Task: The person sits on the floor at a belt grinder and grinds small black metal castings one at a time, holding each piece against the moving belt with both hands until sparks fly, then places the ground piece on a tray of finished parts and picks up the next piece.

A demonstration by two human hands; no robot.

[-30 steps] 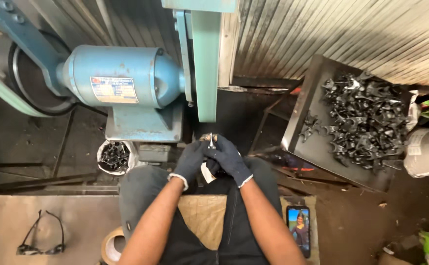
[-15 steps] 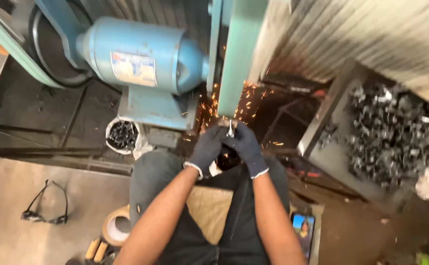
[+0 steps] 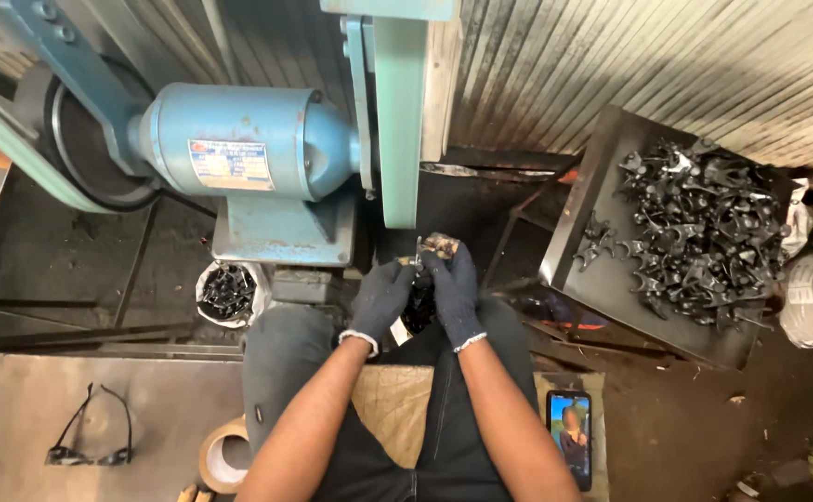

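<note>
Metal part point(image 3: 438, 245) between gloved fingers point(image 3: 425, 265)

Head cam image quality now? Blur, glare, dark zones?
Head view: mostly sharp; gloved left hand and right hand legible, small metal piece between them slightly soft. Floor under the blue motor deep in shadow. Corrugated wall evenly lit, no harsh glare. Wide-angle bending at edges.

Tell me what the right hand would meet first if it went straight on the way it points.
Probably the green sanding belt: the right hand, holding a small metal part, points up at its lower end. Depth is unclear.
</note>
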